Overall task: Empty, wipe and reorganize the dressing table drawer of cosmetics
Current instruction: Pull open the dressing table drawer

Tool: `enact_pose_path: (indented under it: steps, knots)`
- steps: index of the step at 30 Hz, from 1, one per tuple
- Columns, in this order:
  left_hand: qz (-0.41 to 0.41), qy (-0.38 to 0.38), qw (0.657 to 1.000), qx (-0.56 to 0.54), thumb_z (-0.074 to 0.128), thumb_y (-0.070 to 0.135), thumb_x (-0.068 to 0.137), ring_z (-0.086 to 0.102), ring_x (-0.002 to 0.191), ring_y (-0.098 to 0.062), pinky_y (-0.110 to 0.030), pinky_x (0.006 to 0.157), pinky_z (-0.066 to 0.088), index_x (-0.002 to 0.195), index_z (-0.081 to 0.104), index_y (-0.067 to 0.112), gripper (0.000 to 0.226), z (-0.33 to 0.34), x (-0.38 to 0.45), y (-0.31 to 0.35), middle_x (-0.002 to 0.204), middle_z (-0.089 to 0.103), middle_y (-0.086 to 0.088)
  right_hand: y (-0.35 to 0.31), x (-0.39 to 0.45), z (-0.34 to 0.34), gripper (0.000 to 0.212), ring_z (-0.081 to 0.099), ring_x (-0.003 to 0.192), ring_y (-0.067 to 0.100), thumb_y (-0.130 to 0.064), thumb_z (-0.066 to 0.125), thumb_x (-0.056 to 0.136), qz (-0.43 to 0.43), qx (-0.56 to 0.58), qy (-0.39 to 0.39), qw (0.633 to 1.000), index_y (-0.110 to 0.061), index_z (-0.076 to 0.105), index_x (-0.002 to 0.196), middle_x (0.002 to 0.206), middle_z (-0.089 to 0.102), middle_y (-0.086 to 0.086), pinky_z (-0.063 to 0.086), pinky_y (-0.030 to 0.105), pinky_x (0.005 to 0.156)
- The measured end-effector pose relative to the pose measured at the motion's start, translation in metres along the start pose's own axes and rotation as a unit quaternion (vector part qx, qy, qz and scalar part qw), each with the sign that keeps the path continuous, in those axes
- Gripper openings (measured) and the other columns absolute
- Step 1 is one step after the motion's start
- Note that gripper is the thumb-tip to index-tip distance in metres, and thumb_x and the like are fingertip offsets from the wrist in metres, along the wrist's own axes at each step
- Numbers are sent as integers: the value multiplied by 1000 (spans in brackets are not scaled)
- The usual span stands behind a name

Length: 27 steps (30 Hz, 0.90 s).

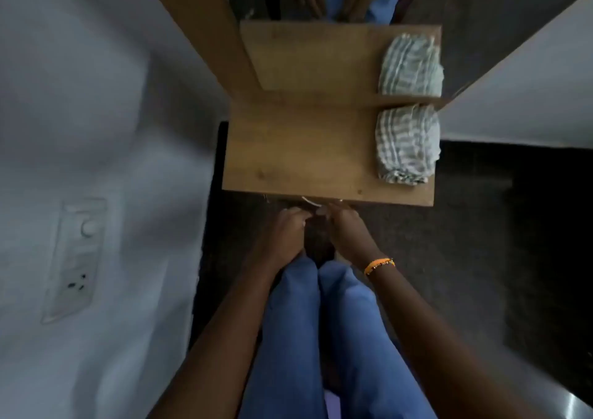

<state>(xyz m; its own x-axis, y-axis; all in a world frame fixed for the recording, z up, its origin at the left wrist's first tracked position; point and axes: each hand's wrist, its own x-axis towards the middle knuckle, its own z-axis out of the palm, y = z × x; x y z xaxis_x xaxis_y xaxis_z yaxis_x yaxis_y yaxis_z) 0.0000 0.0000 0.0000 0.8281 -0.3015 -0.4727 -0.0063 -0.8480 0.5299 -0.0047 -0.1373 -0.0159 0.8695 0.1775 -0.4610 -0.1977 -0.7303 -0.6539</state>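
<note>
The wooden dressing table top (305,149) lies below me, with a mirror (321,56) standing at its back edge. A folded striped cloth (407,144) rests on the top's right side. Both hands are just under the table's front edge. My left hand (282,235) and my right hand (348,232) have their fingers curled at a curved metal drawer handle (310,201). The drawer front and its contents are hidden beneath the top. An orange bracelet (378,265) circles my right wrist.
A white wall with a switch and socket plate (75,258) is close on the left. Dark floor (481,242) spreads to the right of the table. My legs in blue trousers (321,338) stand right in front of it. The mirror reflects the cloth.
</note>
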Motion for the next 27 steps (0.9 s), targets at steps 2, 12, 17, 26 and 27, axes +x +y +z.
enact_pose_path:
  steps: [2, 12, 17, 26, 27]
  knots:
    - [-20, 14, 1000, -8, 37, 13, 98, 51, 122, -26, -20, 95, 29, 126, 58, 6, 36, 15, 19, -6, 131, 57, -14, 13, 15, 15, 34, 54, 109, 38, -3, 48, 85, -2, -49, -1, 999, -4, 57, 117, 119, 59, 20, 45, 43, 89]
    - [50, 135, 986, 80, 40, 5, 79, 53, 115, -37, -46, 96, 45, 122, 59, 10, 47, 89, 53, -66, 131, 57, -9, 73, 50, 75, 31, 61, 100, 30, -19, 44, 78, -80, -247, 185, 948, -15, 67, 99, 103, 69, 7, 45, 43, 83]
    - [76, 199, 977, 13, 42, 12, 90, 58, 108, -36, -37, 89, 45, 109, 66, 7, 32, 97, 62, -74, 118, 64, -12, 92, 59, 86, 21, 59, 96, 24, -19, 57, 79, -112, -253, 257, 926, -22, 68, 97, 99, 69, -2, 35, 33, 78]
    - [102, 288, 949, -76, 49, 5, 89, 62, 99, -28, -27, 82, 46, 96, 69, 7, 21, 110, 77, -81, 100, 67, -9, 102, 64, 93, 28, 56, 90, 26, -14, 51, 81, -176, -194, 322, 910, -20, 68, 102, 96, 69, 1, 31, 33, 80]
    - [107, 299, 944, -87, 50, 4, 89, 62, 100, -27, -22, 84, 44, 96, 69, 7, 21, 114, 77, -82, 100, 67, -9, 103, 65, 96, 28, 55, 90, 25, -12, 51, 81, -188, -180, 333, 906, -19, 69, 102, 95, 69, 2, 31, 33, 82]
